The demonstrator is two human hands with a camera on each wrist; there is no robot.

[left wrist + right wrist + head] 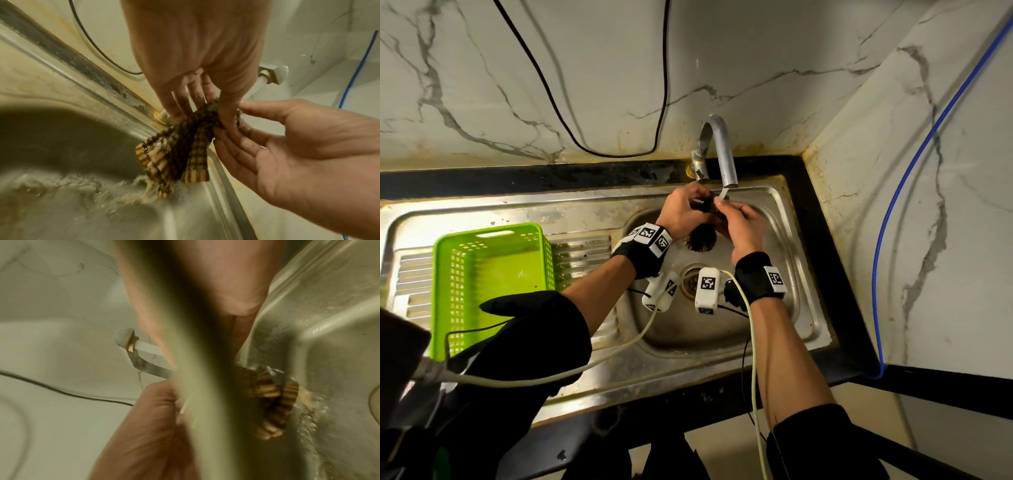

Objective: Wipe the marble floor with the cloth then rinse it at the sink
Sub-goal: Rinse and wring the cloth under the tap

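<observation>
Left hand (195, 53) pinches checked cloth (180, 152) w/ right hand (298, 146) fingers; only head view shows green basket (489, 274).

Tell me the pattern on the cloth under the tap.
The cloth is dark brown and tan checked; the left wrist view shows it best.

The head camera looked steeply down over the sink (784, 240) and tap (717, 150). Each wrist camera sat close, facing along its palm toward the fingers. All three shared the cloth (176, 151) beneath the tap.
</observation>
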